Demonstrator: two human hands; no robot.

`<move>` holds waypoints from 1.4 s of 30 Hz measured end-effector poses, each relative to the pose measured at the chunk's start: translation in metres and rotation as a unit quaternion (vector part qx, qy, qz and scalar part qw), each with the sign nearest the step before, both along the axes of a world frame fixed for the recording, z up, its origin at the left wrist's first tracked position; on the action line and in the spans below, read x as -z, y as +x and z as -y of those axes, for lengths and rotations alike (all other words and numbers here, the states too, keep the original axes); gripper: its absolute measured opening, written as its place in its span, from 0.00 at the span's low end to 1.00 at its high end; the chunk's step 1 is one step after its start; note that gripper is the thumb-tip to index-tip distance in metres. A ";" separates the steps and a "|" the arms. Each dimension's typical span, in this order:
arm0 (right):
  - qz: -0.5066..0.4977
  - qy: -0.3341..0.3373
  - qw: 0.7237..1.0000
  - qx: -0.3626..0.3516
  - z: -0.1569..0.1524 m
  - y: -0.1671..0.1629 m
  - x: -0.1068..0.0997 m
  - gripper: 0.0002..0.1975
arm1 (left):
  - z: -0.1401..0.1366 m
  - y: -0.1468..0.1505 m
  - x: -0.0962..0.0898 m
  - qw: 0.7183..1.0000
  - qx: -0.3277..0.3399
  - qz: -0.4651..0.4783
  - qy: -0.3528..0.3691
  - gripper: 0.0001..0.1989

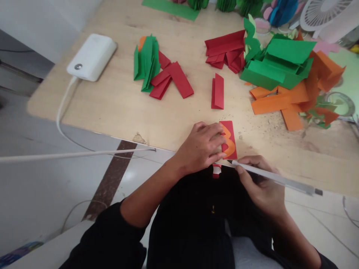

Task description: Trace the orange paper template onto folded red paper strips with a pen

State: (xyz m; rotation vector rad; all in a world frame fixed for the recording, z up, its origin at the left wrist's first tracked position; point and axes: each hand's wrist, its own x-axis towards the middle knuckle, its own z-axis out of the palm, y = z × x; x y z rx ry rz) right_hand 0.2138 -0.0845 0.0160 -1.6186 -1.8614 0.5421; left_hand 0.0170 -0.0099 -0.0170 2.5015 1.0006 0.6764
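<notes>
My left hand [206, 144] rests at the table's front edge, its bent fingers holding down a folded red paper strip [235, 151]. On that strip lies a curvy orange paper cutout [230, 144], partly hidden by the fingertips. In my right hand [266, 190] is a slim white pen [276, 176], gripped between thumb and fingers near its dark tip. The tip is close to the strip's lower edge; whether it touches I cannot tell. Another folded red strip [218, 92] lies just beyond my hands.
Green folded papers [147, 63] and red strips [179, 80] lie at left. Piles of red [226, 48], green [280, 63] and orange paper [272, 102] fill the right. A white power bank [92, 56] with a cable stands far left; a fan [325, 13] stands back right.
</notes>
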 end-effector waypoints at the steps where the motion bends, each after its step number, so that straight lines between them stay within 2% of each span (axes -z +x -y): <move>1: 0.008 0.010 1.000 0.001 0.000 -0.002 0.002 0.04 | 0.000 0.000 0.000 1.000 0.000 -0.001 0.000 0.09; 7: 0.039 0.062 0.997 -0.011 -0.002 -0.009 0.008 0.04 | 0.000 0.000 -0.001 1.000 -0.001 -0.013 0.000 0.10; 42: 0.041 0.087 0.995 -0.033 -0.005 -0.010 0.012 0.02 | -0.001 0.000 0.001 1.000 0.004 0.014 0.020 0.10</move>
